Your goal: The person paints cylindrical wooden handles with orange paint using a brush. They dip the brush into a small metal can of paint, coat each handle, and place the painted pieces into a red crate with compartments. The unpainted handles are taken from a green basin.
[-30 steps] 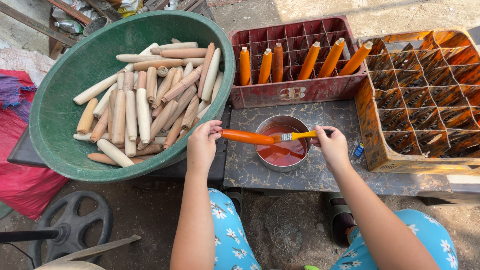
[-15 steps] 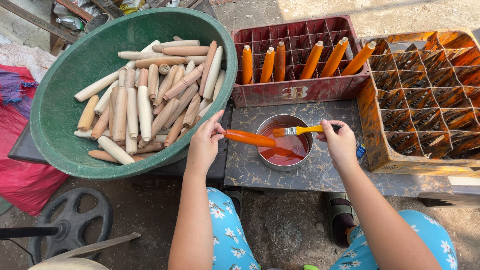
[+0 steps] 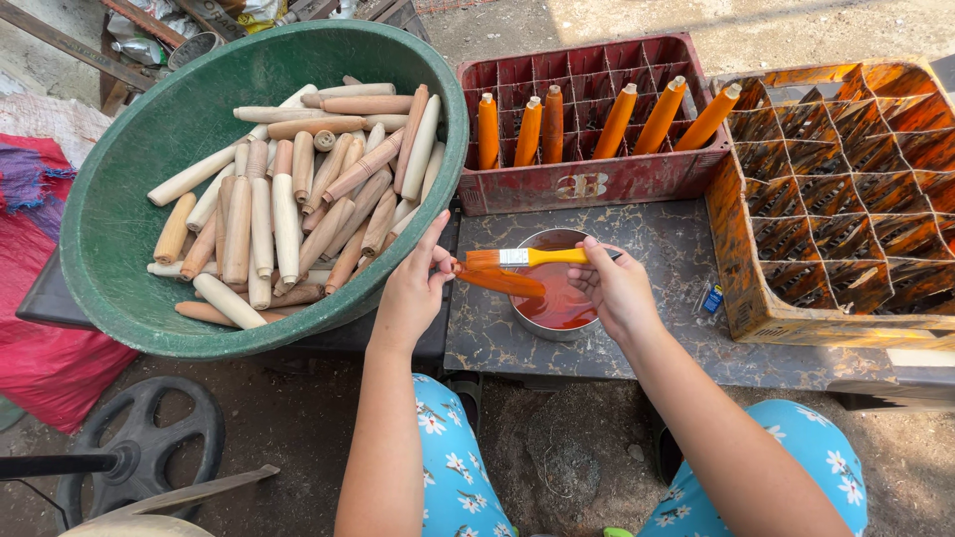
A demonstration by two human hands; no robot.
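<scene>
My left hand (image 3: 413, 288) pinches the end of an orange-coated wooden stick (image 3: 502, 282), held level over a round metal bowl (image 3: 530, 323) of red-orange liquid. My right hand (image 3: 617, 288) grips the yellow handle of a flat paintbrush (image 3: 522, 258). Its bristles rest on the stick near my left fingers. To the left, a big green basin (image 3: 119, 239) holds several bare wooden sticks (image 3: 288, 199). Behind the bowl, a red compartment crate (image 3: 597, 179) holds several orange-painted sticks (image 3: 617, 119) standing upright.
An orange divided crate (image 3: 846, 199) stands at the right on the mottled table top (image 3: 676, 249). A red cloth bag (image 3: 40, 338) lies at the left, with a black wheel (image 3: 129, 447) on the ground below. My knees in blue flowered trousers (image 3: 458, 467) are under the table edge.
The brush has slid left along the stick, from over the bowl towards my left hand. The stick has shifted slightly left with it.
</scene>
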